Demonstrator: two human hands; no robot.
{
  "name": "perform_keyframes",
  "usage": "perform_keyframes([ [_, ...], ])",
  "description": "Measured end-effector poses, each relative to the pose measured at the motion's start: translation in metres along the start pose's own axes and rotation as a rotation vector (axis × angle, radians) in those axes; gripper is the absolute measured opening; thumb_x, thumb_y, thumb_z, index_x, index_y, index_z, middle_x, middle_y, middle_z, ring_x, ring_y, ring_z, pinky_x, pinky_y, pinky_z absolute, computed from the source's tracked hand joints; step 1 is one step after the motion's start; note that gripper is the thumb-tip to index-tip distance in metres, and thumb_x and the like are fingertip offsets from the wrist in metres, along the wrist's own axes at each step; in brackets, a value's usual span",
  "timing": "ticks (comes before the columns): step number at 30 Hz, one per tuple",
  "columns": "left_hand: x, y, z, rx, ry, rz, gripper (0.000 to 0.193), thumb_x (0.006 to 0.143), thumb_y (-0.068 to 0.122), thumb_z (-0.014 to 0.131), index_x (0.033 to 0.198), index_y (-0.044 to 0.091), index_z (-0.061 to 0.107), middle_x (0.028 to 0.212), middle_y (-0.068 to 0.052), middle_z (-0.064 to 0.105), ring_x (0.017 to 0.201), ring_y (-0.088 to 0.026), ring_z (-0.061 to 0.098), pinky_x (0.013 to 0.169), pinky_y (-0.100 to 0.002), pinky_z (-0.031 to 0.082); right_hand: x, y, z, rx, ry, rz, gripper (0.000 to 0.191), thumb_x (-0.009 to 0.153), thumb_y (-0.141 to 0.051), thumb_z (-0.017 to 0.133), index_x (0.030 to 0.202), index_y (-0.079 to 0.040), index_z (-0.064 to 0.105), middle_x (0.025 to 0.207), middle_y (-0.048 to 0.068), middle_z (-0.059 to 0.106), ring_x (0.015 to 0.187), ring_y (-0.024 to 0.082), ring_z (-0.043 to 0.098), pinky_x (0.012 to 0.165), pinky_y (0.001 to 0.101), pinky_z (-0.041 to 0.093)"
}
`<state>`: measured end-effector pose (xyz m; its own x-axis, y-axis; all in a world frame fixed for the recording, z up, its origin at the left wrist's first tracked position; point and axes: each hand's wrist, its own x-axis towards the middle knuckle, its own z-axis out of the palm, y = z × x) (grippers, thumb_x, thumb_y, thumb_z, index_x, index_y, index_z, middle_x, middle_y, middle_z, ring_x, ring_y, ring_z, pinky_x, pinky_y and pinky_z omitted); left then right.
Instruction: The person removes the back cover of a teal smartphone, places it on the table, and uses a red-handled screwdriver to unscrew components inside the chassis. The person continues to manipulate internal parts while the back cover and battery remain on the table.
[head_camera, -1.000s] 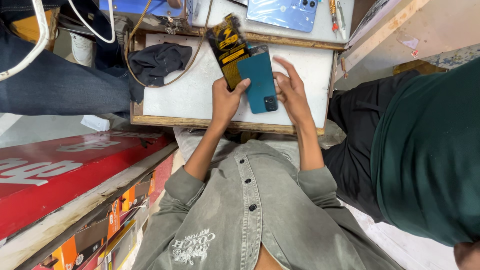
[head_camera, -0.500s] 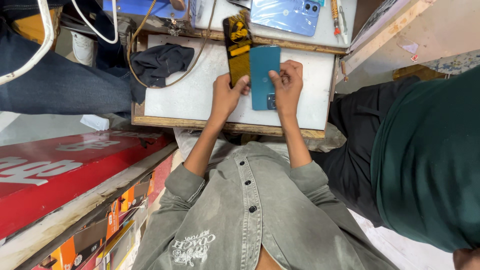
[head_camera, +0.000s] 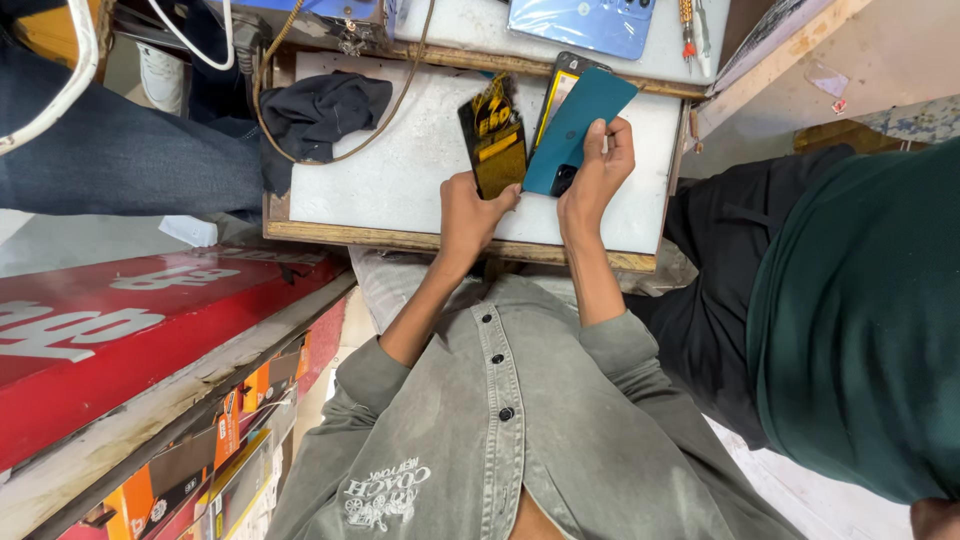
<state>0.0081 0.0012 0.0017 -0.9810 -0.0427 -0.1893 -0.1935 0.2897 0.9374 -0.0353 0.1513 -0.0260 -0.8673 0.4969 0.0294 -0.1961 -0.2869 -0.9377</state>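
My left hand (head_camera: 472, 212) grips the lower end of a black and yellow flat packet (head_camera: 494, 148), held above the white work board (head_camera: 400, 170). My right hand (head_camera: 597, 170) clasps a teal phone (head_camera: 575, 128), back side up and tilted, just beside the packet; the two touch or nearly touch along one edge. A second phone with a yellow rim (head_camera: 556, 92) lies on the board beneath the teal one. A dark cloth (head_camera: 325, 110) lies well apart on the board's left. Step in hand, by my judgement: packet and phone are being separated or compared. The next move calls for a steady grip on both and space on the board to set one down.
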Motion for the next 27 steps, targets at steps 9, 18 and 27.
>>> perform_keyframes([
  [9, 0.001, -0.007, 0.029, -0.387, 0.170, -0.032, 0.010, 0.087, 0.000, 0.076, 0.088, -0.010, 0.075, 0.079, -0.011, 0.077, 0.069, -0.012, 0.074, 0.067, -0.028, 0.063, -0.003, 0.000, 0.012, 0.014, 0.191, -0.006, 0.017, 0.110, -0.014, 0.058, 0.099, -0.002, 0.055, 0.093, 0.003, 0.058, 0.082, 0.009, 0.050, 0.077, 0.0276, 0.047],
  [18, 0.005, -0.014, 0.045, -0.488, 0.197, -0.007, 0.008, 0.093, -0.005, 0.071, 0.093, -0.013, 0.074, 0.085, -0.012, 0.076, 0.073, -0.014, 0.072, 0.070, -0.028, 0.062, 0.000, 0.006, 0.018, 0.020, 0.315, -0.002, 0.018, 0.109, -0.017, 0.053, 0.103, -0.001, 0.055, 0.095, 0.005, 0.057, 0.083, 0.011, 0.052, 0.078, 0.0303, 0.049],
  [27, 0.008, -0.020, 0.029, -0.530, 0.026, -0.059, 0.008, 0.092, -0.001, 0.071, 0.092, -0.009, 0.072, 0.082, -0.011, 0.076, 0.072, -0.015, 0.074, 0.070, -0.029, 0.062, -0.007, 0.007, 0.019, 0.053, 0.269, 0.008, 0.034, 0.108, -0.035, 0.062, 0.115, -0.004, 0.048, 0.104, 0.005, 0.048, 0.095, 0.014, 0.052, 0.088, 0.0332, 0.049],
])
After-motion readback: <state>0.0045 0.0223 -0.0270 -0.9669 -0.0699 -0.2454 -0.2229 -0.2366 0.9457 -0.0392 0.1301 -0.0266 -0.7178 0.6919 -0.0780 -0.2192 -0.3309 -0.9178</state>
